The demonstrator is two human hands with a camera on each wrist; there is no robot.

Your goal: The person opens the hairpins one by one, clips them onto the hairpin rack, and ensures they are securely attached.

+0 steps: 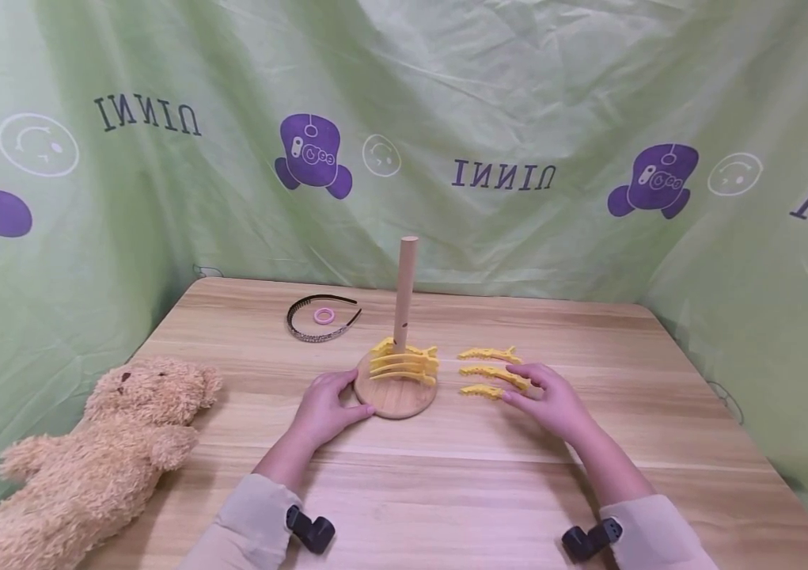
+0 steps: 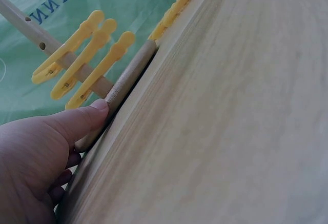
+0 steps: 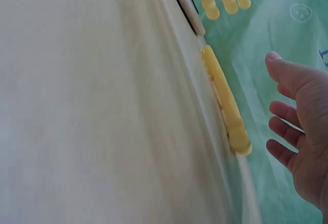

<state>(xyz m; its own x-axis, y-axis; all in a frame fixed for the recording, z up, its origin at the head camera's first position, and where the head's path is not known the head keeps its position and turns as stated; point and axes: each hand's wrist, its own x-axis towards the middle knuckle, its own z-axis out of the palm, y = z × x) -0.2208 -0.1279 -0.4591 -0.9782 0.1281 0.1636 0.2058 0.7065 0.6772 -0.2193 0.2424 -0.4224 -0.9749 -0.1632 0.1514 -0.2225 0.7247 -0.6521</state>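
A wooden stand, with a round base [image 1: 400, 402] and an upright post [image 1: 406, 293], stands mid-table. Several yellow alligator hair clips [image 1: 404, 364] are clipped around the post low down, one above another; the left wrist view shows three of these clips [image 2: 84, 62]. My left hand [image 1: 324, 410] grips the left rim of the base, thumb [image 2: 84, 119] against its edge. Right of the stand, three more yellow clips [image 1: 487, 371] lie in a column. Over their right ends hovers my right hand [image 1: 546, 402], fingers loosely bent; the right wrist view shows this hand [image 3: 307, 116] holding nothing.
Behind the stand to the left lies a dark headband [image 1: 316, 339] with a pink hair tie [image 1: 324, 316] inside its curve. A plush bear [image 1: 100, 459] lies along the table's left side. Green printed cloth [image 1: 517, 237] hangs around the wooden table [image 1: 460, 507].
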